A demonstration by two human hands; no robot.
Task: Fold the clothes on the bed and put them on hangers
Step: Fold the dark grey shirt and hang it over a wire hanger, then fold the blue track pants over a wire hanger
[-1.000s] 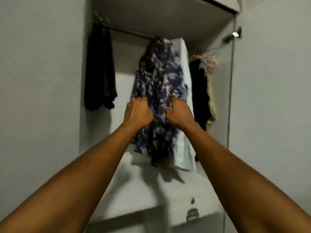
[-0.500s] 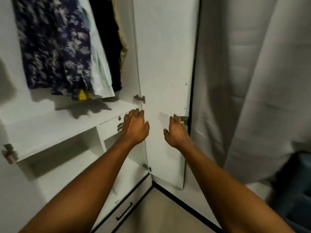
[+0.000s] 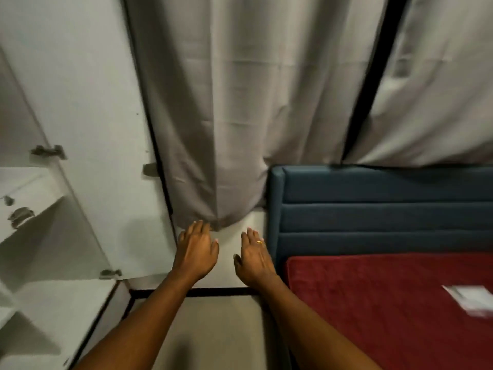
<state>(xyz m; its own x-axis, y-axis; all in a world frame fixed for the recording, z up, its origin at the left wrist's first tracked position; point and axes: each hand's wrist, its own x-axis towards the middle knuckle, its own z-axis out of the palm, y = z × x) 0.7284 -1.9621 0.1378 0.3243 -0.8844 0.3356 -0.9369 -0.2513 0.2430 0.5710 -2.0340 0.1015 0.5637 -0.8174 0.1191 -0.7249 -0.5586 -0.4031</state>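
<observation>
Left hand [image 3: 196, 252], right hand [image 3: 254, 256], both empty, one bed [image 3: 386, 321], perhaps one paper [image 3: 469, 300]

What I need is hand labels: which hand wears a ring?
The right hand, next to the blue headboard: a gold ring sits on one finger. The left hand shows bare fingers.

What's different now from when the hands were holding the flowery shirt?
Both hands let go of the blue flowered shirt hanging in the wardrobe. The view swung right and down: the shirt is out of sight, and the left hand and right hand now hover empty beside the blue padded headboard and red bed cover. The white wardrobe door stays open; the hands stay side by side.
</observation>
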